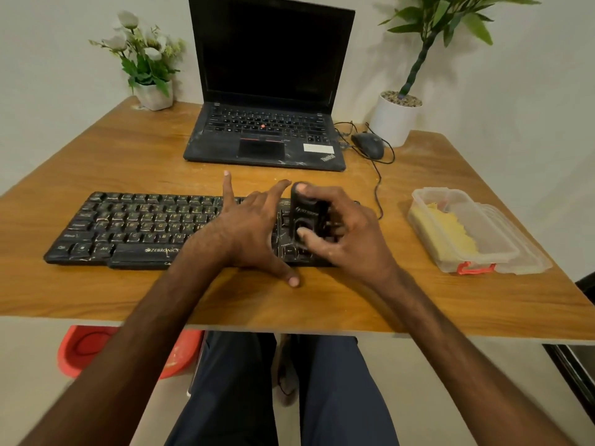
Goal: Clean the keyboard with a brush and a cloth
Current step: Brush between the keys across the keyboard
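The keyboard [135, 226] lies across mid-frame, long axis left to right, space bar toward the bottom edge. The left hand [248, 233] rests on it, splayed and relaxed. The right hand [341, 239] grips an upright black object [309, 214] over its right end.

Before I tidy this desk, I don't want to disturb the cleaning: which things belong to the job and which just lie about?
Job: keyboard; black tool, probably the brush, gripped by the right hand; yellow cloth in the clear box.
Lying about: laptop; mouse; flower pot; potted green plant; red tub under the table.
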### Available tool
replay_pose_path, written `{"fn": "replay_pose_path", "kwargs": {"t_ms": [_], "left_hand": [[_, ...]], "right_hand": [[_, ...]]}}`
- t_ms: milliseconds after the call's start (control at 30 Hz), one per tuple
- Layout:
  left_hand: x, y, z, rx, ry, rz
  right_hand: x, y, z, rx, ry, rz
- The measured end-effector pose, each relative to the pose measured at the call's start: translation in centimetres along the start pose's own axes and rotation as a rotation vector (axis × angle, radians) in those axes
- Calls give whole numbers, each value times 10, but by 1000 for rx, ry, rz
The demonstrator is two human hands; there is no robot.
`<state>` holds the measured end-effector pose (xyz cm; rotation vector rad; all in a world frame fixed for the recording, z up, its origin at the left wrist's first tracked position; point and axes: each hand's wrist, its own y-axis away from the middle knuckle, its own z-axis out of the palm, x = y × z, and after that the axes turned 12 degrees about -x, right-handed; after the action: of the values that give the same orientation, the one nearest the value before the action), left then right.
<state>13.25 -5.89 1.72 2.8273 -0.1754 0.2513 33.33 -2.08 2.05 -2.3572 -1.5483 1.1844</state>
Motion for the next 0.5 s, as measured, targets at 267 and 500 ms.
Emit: {"fn": "replay_pose_path", "kwargs": {"t_ms": [267, 500], "left_hand": [[-4, -2, 4, 22, 5, 20], [-5, -2, 5, 28, 14, 32]], "right_hand": [[-9, 8, 8, -71, -18, -52], [-6, -3, 9, -68, -40, -20]]}}
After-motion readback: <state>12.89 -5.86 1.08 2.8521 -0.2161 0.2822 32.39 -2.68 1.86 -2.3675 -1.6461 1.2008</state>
